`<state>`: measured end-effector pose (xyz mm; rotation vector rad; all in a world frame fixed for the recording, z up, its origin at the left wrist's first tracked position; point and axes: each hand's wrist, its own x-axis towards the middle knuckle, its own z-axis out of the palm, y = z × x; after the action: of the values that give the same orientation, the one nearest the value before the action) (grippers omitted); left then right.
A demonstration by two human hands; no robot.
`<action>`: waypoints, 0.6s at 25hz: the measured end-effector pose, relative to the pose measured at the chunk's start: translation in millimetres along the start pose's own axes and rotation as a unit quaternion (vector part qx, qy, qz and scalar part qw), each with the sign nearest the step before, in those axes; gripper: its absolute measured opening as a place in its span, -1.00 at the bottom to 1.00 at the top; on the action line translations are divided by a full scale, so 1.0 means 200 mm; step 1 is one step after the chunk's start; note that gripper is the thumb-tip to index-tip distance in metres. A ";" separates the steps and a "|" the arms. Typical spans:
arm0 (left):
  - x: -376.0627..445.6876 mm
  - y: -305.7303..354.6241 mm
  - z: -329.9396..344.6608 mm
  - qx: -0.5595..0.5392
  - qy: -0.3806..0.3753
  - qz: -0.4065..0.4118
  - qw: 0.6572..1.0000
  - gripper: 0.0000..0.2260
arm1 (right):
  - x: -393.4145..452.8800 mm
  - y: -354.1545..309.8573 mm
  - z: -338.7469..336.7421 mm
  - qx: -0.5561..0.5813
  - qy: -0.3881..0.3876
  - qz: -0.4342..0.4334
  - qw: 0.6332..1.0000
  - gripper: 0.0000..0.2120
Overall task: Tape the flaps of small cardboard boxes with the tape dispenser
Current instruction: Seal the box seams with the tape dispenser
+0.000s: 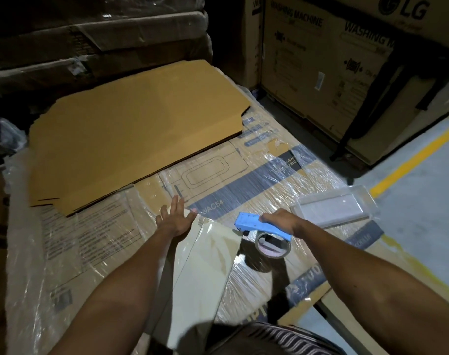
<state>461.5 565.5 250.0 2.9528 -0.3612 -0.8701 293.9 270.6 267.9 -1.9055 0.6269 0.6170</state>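
A small pale cardboard box lies in front of me on a large plastic-wrapped carton, its flaps meeting along a seam. My left hand lies flat with straight fingers at the box's far left corner. My right hand grips the handle of a blue tape dispenser, whose roll of clear tape hangs just past the box's far right corner.
A stack of flat brown cardboard sheets lies further back on the carton. A clear plastic tray sits to the right of the dispenser. Tall washing-machine cartons stand at the back right. A yellow floor line runs along the right.
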 end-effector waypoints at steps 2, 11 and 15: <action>0.00 0.00 0.02 -0.001 0.007 0.002 1.000 -0.29 | -0.02 0.07 -0.02 -0.016 -0.001 0.012 1.000 -0.62; -0.15 0.25 0.08 -0.027 0.119 0.151 0.981 -0.37 | -0.01 0.12 0.06 -0.099 0.010 0.032 0.994 -0.66; -0.33 0.47 0.28 -0.088 0.120 0.321 0.935 -0.80 | 0.02 0.07 0.01 -0.102 -0.002 0.046 0.994 -0.61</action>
<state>358.1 491.7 248.1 2.4647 -1.0787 -0.4219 287.5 266.8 254.8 -2.0727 0.6738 0.7677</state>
